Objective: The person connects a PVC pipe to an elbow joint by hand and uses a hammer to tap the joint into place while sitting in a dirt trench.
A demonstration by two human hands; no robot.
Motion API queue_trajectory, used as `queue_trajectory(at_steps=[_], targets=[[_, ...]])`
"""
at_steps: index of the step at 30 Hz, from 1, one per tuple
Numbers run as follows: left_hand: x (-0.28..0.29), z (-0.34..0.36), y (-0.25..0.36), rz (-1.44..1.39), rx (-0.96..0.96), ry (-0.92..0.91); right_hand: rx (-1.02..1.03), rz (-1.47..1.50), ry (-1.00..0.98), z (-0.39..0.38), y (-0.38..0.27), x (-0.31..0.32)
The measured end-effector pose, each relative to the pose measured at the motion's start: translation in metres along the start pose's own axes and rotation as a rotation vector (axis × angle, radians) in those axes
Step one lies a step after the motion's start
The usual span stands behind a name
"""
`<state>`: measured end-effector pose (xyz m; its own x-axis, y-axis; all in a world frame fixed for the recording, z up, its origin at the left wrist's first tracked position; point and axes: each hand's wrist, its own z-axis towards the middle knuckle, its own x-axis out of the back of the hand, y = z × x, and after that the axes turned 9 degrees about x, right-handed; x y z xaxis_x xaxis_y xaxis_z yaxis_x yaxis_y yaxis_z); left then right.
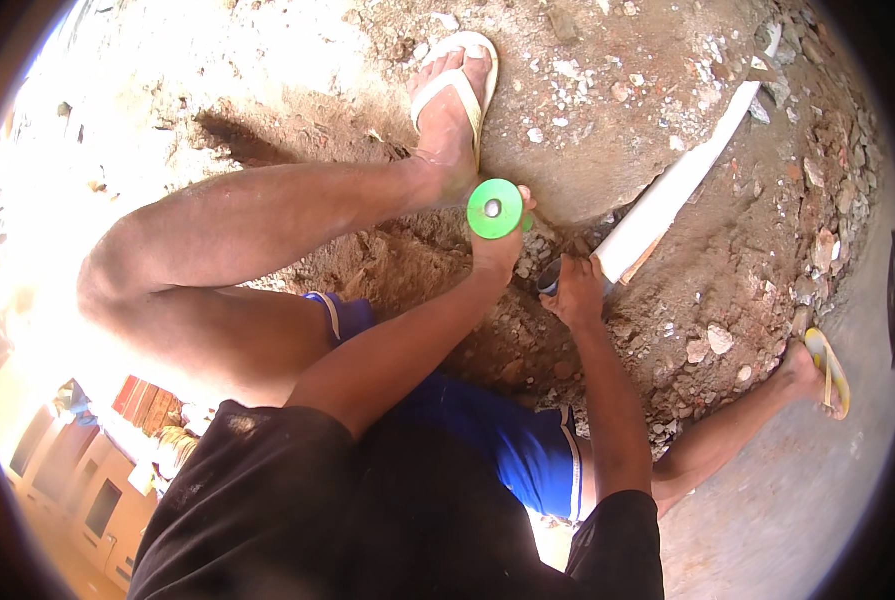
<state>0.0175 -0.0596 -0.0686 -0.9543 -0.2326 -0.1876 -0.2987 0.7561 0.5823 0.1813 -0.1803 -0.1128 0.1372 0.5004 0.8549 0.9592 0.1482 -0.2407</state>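
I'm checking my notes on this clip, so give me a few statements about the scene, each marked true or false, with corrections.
1. The left hand has something with a round green disc on top in its grip. True.

2. The right hand rests on the shorts. False: the right hand is closed around a dark round-rimmed piece, away from the shorts.

3. A long white pipe slants up toward the right of the picture. True.

4. The left foot is bare of footwear. False: the left foot wears a pale flip-flop.

5. The shorts are mostly red. False: the shorts are mostly blue.
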Motion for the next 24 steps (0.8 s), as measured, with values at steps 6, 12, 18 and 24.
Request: queue_trajectory(at_steps=[6,12,18,24], targets=[[-0.014,0.026,-0.036,0.028,0.023,0.076,0.049,0.013,0.034,-0.001,0.004,0.010],[0.002,0.061,-0.079,0.033,0.113,0.084,0.078,0.006,0.048,0.002,0.004,0.014],[0.026,0.083,-0.103,0.046,0.216,-0.077,0.092,0.045,0.032,0.001,0.009,0.010],[0.076,0.088,-0.065,-0.078,0.383,-0.190,0.092,0.046,0.084,0.000,0.008,0.013]])
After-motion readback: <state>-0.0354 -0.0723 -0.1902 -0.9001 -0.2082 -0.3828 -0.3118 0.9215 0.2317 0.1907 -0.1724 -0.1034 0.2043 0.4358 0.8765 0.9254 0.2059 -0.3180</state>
